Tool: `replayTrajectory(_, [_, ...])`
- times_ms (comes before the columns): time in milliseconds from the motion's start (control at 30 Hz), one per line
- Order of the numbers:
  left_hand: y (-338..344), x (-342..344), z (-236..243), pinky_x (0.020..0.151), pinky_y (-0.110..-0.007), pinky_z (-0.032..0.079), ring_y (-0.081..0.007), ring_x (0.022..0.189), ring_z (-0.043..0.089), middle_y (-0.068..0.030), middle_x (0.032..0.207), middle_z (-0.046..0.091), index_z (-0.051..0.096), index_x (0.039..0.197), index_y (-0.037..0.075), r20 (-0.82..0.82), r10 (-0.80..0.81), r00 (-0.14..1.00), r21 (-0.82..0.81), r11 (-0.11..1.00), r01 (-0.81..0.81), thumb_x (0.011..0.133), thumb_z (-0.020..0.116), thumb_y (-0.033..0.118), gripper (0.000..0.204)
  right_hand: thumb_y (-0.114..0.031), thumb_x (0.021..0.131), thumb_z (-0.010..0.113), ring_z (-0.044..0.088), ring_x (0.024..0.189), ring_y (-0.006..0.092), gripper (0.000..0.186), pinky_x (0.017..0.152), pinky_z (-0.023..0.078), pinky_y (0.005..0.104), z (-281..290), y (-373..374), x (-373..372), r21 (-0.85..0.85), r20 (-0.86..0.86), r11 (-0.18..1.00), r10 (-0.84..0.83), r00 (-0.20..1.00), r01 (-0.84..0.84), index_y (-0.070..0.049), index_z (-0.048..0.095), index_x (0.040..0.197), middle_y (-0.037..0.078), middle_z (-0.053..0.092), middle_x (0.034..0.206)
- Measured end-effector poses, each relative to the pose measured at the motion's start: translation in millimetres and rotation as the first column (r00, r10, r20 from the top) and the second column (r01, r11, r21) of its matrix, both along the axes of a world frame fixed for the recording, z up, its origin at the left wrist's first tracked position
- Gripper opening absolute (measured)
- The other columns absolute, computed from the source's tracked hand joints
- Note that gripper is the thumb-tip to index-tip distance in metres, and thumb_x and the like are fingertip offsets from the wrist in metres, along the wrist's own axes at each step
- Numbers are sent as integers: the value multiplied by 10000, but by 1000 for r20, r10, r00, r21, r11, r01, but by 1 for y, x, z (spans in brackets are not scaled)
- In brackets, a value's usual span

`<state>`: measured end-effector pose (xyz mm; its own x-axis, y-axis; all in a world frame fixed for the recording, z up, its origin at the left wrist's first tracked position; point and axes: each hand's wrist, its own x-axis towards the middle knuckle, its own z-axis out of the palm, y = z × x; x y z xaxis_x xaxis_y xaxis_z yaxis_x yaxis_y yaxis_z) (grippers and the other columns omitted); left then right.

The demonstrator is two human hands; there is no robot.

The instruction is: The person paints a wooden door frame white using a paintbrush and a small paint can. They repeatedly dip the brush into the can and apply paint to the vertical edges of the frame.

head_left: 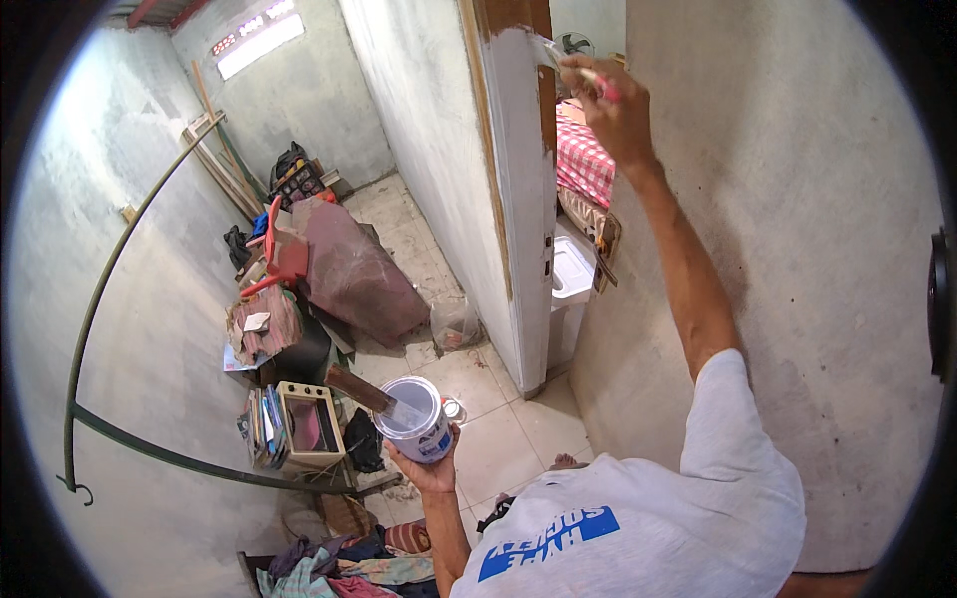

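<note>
Up at the top of the door edge point(525, 149), right hand point(615, 105) has fingers closed around a paintbrush point(578, 68) with a pink handle, bristles touching the white-painted strip where brown wood starts. Low by the person's chest, left hand point(431, 466) cups a white paint can point(416, 417) from below, fingers wrapped round its base, a wooden stir stick point(361, 391) leaning out of it. Narrow room: rough grey plaster walls point(797, 259), pale tiled floor point(508, 439), clutter pile point(299, 299) at left, red checked cloth point(583, 164) past the door.

Cluttered pile point(299, 299) left, tiled floor point(498, 429) seemingly passable, door point(523, 199) ahead
</note>
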<state>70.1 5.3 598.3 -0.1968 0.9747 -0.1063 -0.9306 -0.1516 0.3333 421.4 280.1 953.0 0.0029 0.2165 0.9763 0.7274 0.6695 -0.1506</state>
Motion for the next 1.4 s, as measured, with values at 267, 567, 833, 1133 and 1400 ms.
replayTrajectory(267, [2, 2, 1, 955, -594, 488, -404, 1260, 526, -185, 1406, 522, 420, 1478, 161, 38, -8, 999, 31, 999, 7, 867, 650, 622, 799, -175, 922, 713, 701, 932, 299, 207, 787, 550, 387, -99, -23, -30, -260, 44, 929, 284, 958, -263, -50, 720, 1087, 122, 723, 990])
replayTrajectory(567, [7, 6, -2, 978, -594, 481, -401, 1276, 517, -171, 1438, 501, 418, 1484, 171, 37, -28, 999, 82, 996, 25, 870, 663, 599, 788, -211, 928, 701, 700, 845, 226, 185, 726, 560, 317, -50, 3, 18, -84, -129, 990, 105, 986, -116, -71, 751, 1037, 81, 730, 979])
replayTrajectory(833, [6, -1, -9, 971, -592, 490, -397, 1288, 497, -182, 1426, 502, 419, 1480, 156, 57, -24, 998, 48, 999, 21, 840, 696, 594, 823, -237, 908, 728, 693, 887, 276, 232, 807, 557, 374, -78, -31, 8, -567, 309, 821, 283, 908, -63, -102, 738, 1096, 98, 730, 997])
replayTrajectory(1133, [10, 4, -7, 960, -598, 491, -404, 1275, 507, -192, 1413, 506, 423, 1474, 153, 54, 8, 999, 13, 1000, -9, 856, 666, 618, 810, -153, 922, 667, 701, 861, 255, 204, 738, 590, 357, 12, -2, -2, 7, 375, 1000, -13, 927, 11, -135, 716, 1119, 78, 685, 985])
replayTrajectory(1400, [12, 2, -11, 955, -619, 486, -413, 1286, 506, -182, 1421, 508, 425, 1478, 166, 47, -14, 999, 29, 1000, 13, 879, 629, 632, 785, -186, 894, 695, 690, 908, 282, 237, 763, 578, 397, -150, -50, -6, -666, 486, 733, 287, 826, 137, -128, 699, 1124, 95, 656, 973])
